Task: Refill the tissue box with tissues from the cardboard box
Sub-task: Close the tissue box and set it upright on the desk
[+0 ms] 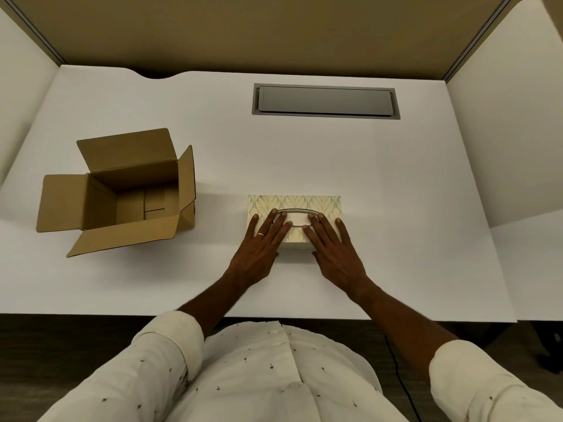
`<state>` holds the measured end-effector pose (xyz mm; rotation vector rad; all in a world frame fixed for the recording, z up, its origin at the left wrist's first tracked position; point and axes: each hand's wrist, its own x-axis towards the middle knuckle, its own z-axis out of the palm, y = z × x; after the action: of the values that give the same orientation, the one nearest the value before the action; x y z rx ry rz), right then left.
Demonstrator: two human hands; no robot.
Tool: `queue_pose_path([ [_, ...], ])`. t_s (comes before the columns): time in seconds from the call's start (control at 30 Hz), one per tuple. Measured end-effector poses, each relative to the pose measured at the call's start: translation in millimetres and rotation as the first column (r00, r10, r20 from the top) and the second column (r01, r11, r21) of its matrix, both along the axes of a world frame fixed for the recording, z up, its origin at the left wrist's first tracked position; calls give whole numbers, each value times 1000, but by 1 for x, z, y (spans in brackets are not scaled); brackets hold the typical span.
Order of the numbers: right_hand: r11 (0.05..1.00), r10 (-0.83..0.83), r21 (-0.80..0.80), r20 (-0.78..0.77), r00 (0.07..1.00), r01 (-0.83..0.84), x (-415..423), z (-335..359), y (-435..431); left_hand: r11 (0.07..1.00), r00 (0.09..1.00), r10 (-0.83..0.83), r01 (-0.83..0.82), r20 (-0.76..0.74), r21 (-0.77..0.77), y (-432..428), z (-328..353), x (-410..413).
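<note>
While cardboard box (122,193) gapes, fingers (280,222) press tissue box (304,202)

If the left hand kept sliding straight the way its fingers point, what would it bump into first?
The left hand lies flat on the tissue box, fingers pointing away and slightly right. Going on, they would probably slide across the box's oval opening first, then bare white table.

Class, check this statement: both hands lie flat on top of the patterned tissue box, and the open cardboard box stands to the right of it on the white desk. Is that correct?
One detail is wrong. The head view shows the open cardboard box to the left of the tissue box, not the right. The left hand and right hand do lie flat on the tissue box, on the white desk.
</note>
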<state>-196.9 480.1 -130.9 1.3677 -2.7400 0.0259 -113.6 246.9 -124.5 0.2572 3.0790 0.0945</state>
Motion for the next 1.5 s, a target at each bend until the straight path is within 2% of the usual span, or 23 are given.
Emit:
queue_pose_path([
  [0.3, 1000, -20, 24, 67, 998, 18, -1, 12, -1, 999, 998, -32, 32, 57, -3, -5, 11, -1],
  [0.5, 975, -197, -70, 164, 967, 211, -5, 28, -1, 996, 999, 31, -33, 27, 85, -21, 21, 1],
  [0.6, 958, -264, -62, 186, 946, 279, -4, 35, 1, 997, 999, 51, -52, 18, 63, -30, 21, 7],
  [0.77, 946, -296, -37, 308, 904, 323, 8, 34, -5, 1000, 996, -10, 8, 92, 29, -41, 16, 15],
  [1.2, 910, -413, 121, 207, 887, 396, 31, 23, -16, 998, 989, -65, 64, 133, 12, -45, 11, 20],
  [1.37, 903, -423, 163, 173, 890, 397, 30, 26, -15, 999, 989, -35, 31, 141, 28, -40, 14, 22],
  [1.5, 914, -403, 129, 176, 898, 385, 23, 35, -13, 999, 992, 5, -11, 123, 49, -37, 21, 19],
])
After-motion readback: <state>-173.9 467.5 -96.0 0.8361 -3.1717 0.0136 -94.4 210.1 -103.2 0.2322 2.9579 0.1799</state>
